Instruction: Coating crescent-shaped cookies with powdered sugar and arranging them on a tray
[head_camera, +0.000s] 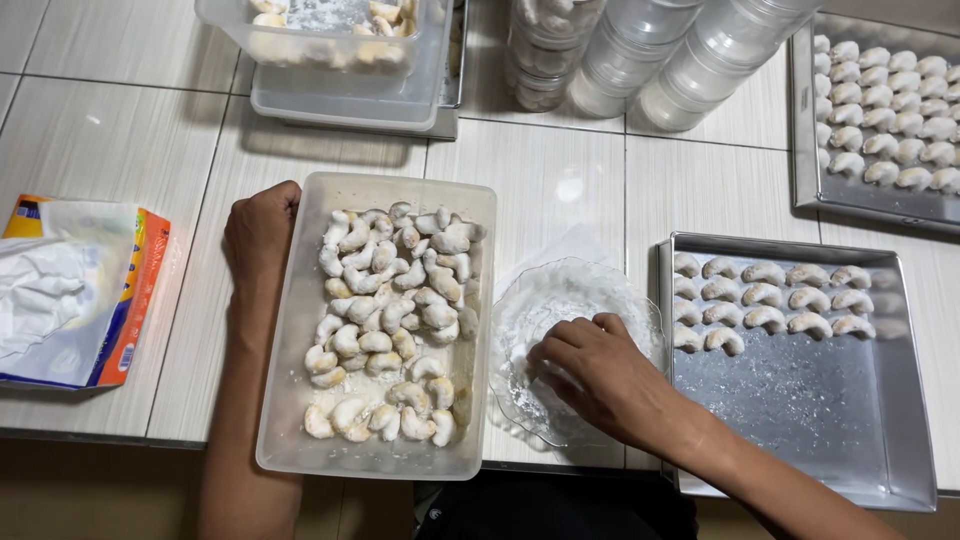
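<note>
The right hand (590, 372) is reaching into a clear glass plate (530, 310) dusted with white powder, fingers curled downward and pressing toward the plate's surface; whether the grip is pinching anything under the fingertips cannot be told. The plate is sitting on the tiled table (110, 140), just to the right of a long clear plastic container (290, 400) that is holding a heap of crescent-shaped cookies (395, 320) coated in powder. The left hand (260, 228) is resting against the container's upper left corner, fingers folded into a loose fist, the grip closed on nothing that shows.

Right of the plate, a square metal tray (800, 410) is carrying two short rows of crescent cookies along its far edge. Beyond that tray, a second metal tray (805, 150) is lying packed with more cookies. Well to the left of the container, a tissue box (120, 310) is sitting open. Beyond the container, stacked plastic tubs (350, 95) and clear round jars (650, 60) are standing.
</note>
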